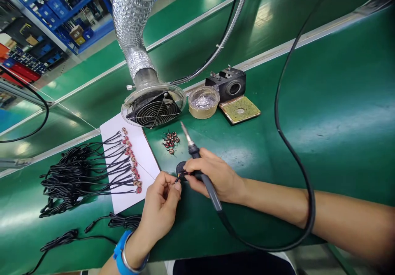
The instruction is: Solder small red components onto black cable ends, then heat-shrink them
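My left hand (162,209) is closed in a pinch on the end of a black cable (177,180), where thin coloured wires show. Resting in my right hand (220,178) is a soldering iron (211,191), its bare tip pointing up and away from the wires. The thumb and forefinger of that same hand pinch close to the cable end, by a small dark round piece (180,168); what lies between those fingertips is mostly hidden. Just beyond, a small heap of copper-wound ring coils (170,140) lies on the green bench mat (265,221).
Several black cables (66,176) with reddish coils at their ends lie across white paper (138,143) to the left. A fume extractor (156,110) hangs over the bench. Behind are a foil-lined tape roll (203,109), an iron stand (230,86) and a sponge tray (242,109). The iron's cord (294,155) loops over my right forearm.
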Motion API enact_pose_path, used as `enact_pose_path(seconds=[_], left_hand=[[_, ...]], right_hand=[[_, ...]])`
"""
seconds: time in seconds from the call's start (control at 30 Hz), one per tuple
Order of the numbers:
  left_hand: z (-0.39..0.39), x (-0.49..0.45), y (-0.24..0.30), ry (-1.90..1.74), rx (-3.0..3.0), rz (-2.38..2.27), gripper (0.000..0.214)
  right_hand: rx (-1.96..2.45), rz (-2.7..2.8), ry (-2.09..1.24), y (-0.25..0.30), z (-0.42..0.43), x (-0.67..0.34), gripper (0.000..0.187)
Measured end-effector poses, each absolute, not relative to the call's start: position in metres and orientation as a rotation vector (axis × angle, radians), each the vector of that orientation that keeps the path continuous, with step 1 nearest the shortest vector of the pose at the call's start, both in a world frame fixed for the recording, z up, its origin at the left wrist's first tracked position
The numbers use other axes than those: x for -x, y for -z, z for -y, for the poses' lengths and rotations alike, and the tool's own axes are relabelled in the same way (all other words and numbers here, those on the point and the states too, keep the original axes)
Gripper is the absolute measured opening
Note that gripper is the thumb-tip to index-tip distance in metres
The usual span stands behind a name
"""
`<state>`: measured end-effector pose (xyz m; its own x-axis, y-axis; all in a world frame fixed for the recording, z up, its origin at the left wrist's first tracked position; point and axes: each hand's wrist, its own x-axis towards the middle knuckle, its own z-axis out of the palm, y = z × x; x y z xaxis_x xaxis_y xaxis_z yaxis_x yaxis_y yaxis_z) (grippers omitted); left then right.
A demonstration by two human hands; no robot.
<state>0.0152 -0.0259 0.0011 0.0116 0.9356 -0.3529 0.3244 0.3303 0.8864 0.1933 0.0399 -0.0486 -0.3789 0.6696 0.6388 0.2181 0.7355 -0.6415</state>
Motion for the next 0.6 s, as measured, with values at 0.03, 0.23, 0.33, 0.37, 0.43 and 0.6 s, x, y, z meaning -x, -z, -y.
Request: enact_pose_path(seconds=[0.03, 0.23, 0.33, 0.37, 0.43, 0.6], left_hand=[[0.026, -0.015, -0.002, -0.747, -1.203, -1.52, 0.024], [0.03, -0.015, -0.004, -0.808, -1.278, -1.426, 0.017], [0.031, -0.015, -0.004, -0.801, -1.344, -1.405, 0.014], [0.031, -0.015, -0.005, -0.787, -1.377, -1.407, 0.014], [0.031, -0.016, -0.005, -0.746, -1.457, -1.428, 0.015], [0.031, -0.016, -0.007, -0.719, -1.685, -1.415, 0.013]], right_hand=[[0.671, 1.911, -0.608, 0.046, -0.04, -0.196, 0.025], [0.666, 1.694, -1.229, 0.033, -0.027, -0.204, 0.043], [0.579, 1.586, -1.475, 0.031, -0.02, -0.206, 0.043], [0.575, 1.58, -1.491, 0.031, -0.019, -0.206, 0.039], [0.621, 1.606, -1.447, 0.03, -0.019, -0.207, 0.025], [0.716, 1.721, -1.329, 0.027, -0.022, -0.212, 0.015]])
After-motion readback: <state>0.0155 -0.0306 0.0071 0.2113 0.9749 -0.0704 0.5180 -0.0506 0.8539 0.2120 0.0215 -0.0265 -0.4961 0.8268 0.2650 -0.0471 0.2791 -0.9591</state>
